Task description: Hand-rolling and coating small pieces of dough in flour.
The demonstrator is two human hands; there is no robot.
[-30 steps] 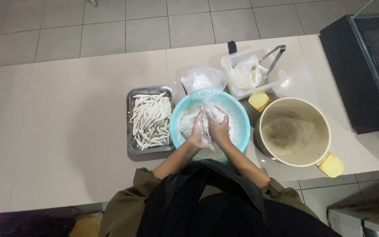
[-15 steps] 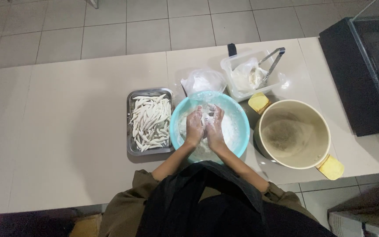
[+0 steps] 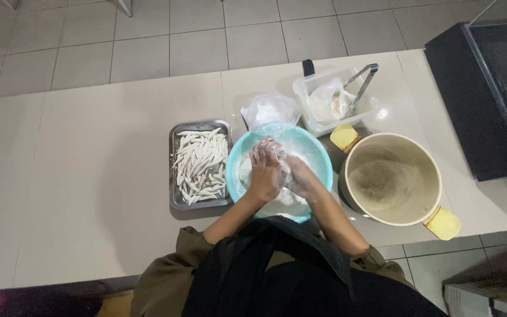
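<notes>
Head view: both floury hands, left hand (image 3: 265, 170) and right hand (image 3: 301, 179), fingers pressed together, work in a teal bowl (image 3: 318, 154) of white flour; the metal tray (image 3: 176, 170) at its left holds pale strips, and a cream pot (image 3: 426, 170) sits at its right.

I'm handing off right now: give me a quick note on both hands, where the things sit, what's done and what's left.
Left hand and right hand: both floured, pressed together in the turquoise bowl over white flour; what the grip encloses is hidden.
Metal tray left of the bowl holds the coated strips.
Done: a trayful coated.
Left: whatever is in the bowl; amount unclear.
</notes>
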